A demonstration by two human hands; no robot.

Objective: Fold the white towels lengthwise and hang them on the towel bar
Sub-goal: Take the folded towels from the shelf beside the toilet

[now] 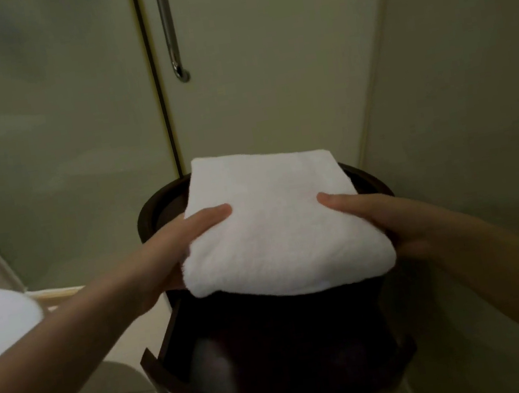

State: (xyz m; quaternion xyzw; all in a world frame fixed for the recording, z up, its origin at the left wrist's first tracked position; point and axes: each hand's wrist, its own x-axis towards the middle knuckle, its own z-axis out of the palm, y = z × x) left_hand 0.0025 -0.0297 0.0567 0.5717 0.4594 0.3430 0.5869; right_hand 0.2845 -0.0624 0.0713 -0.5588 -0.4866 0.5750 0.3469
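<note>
Towel: a white towel (275,224), folded into a thick pad, lies over the top of a dark round stand (151,205), and its near edge hangs past the rim.
Left hand: the left hand (172,253) grips the towel's left side, with the thumb flat on top and the fingers tucked beneath, out of sight.
Right hand: the right hand (386,221) grips the right side the same way, thumb on top and fingers hidden under the fold.
Contact with stand: I cannot tell whether the towel rests on the stand or is held just above it.
Surroundings: a drawer (162,369) stands open low on the stand, and a chrome bar (169,31) runs upright on the glass door (39,128) behind. Whether this is the towel bar I cannot tell.
Handling: the towel is probably light, soft and limp. The layers will likely sag and slide apart once lifted, but it is neither fragile nor slippery.
Where to hold: taking it at both side edges, as now, should keep the pad together. To refold it lengthwise, pinching two corners of one short edge would let the rest drop open.
Risk: a loose layer could fall towards the floor or catch on the open drawer.
Progress: early, I judge, as nothing hangs on a bar yet.
</note>
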